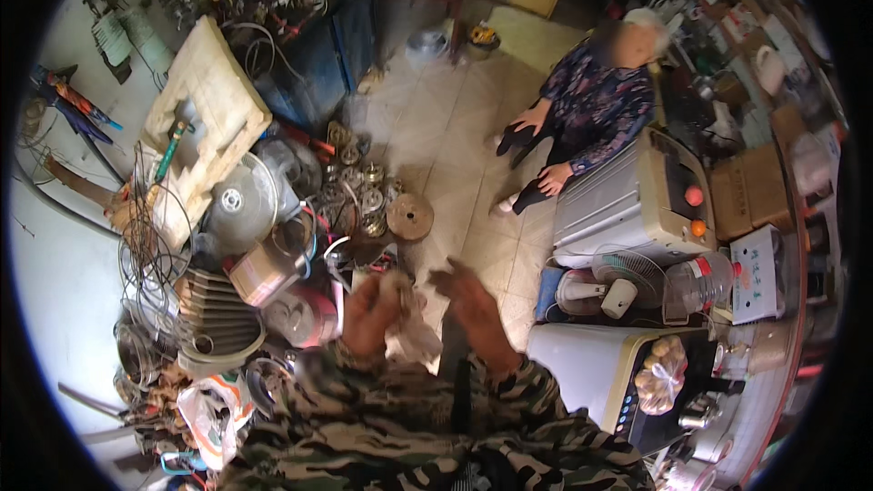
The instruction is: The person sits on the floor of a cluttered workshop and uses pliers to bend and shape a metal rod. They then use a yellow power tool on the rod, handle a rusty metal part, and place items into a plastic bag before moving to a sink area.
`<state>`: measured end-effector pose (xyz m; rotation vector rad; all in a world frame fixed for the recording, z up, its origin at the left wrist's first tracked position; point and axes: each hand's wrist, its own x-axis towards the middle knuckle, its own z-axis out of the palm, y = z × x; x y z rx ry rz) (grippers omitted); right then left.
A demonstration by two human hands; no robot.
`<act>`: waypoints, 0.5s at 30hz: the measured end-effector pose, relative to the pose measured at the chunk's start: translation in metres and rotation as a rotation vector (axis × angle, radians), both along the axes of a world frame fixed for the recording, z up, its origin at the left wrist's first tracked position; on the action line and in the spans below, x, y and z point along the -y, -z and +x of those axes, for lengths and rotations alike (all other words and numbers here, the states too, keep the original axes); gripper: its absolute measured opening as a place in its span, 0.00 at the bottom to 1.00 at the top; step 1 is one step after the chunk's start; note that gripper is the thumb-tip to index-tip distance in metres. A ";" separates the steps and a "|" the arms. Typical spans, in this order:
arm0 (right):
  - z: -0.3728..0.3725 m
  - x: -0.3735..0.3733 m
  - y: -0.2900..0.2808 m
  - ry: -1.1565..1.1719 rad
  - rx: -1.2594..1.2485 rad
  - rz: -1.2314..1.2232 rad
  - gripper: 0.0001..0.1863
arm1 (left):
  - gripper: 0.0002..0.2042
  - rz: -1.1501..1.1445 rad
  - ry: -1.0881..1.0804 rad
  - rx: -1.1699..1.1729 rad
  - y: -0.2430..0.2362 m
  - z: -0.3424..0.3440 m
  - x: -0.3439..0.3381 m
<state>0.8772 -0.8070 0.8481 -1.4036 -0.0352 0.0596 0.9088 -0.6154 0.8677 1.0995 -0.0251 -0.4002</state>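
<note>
My left hand is closed on a pale, crumpled cloth that hangs down in front of my camouflage jacket. Whether it is fabric or thin plastic is hard to make out, as the area is blurred. To its right, my right hand is raised with the fingers stretched out and apart, holding nothing. A gap lies between this hand and the cloth. Just beyond my left hand, metal parts and a round brown disc lie on the floor.
A seated person rests both hands on their knees at the far right. Beside them stand a white appliance and a fan. Piled scrap, a metal pan lid and looped wire crowd my left. Tiled floor stretches ahead.
</note>
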 end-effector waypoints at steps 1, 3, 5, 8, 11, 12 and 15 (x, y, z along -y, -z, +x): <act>0.024 0.024 0.003 -0.011 0.017 0.014 0.36 | 0.11 -0.038 -0.051 0.041 -0.013 0.031 0.017; 0.078 0.051 -0.006 -0.025 0.017 -0.066 0.40 | 0.10 -0.096 -0.013 0.114 -0.016 0.085 0.033; 0.132 0.078 -0.006 -0.104 0.136 -0.327 0.42 | 0.10 -0.057 0.018 0.165 -0.027 0.132 0.053; 0.221 0.095 -0.026 -0.257 0.218 -0.364 0.45 | 0.08 -0.009 0.050 0.151 -0.051 0.197 0.080; 0.301 0.096 -0.036 -0.318 0.354 -0.385 0.44 | 0.07 -0.005 0.024 0.149 -0.059 0.262 0.099; 0.332 0.095 -0.035 -0.322 0.413 -0.394 0.44 | 0.07 -0.005 0.002 0.174 -0.061 0.286 0.106; 0.420 0.095 -0.005 -0.455 0.429 -0.447 0.42 | 0.06 0.001 -0.074 0.230 -0.067 0.358 0.126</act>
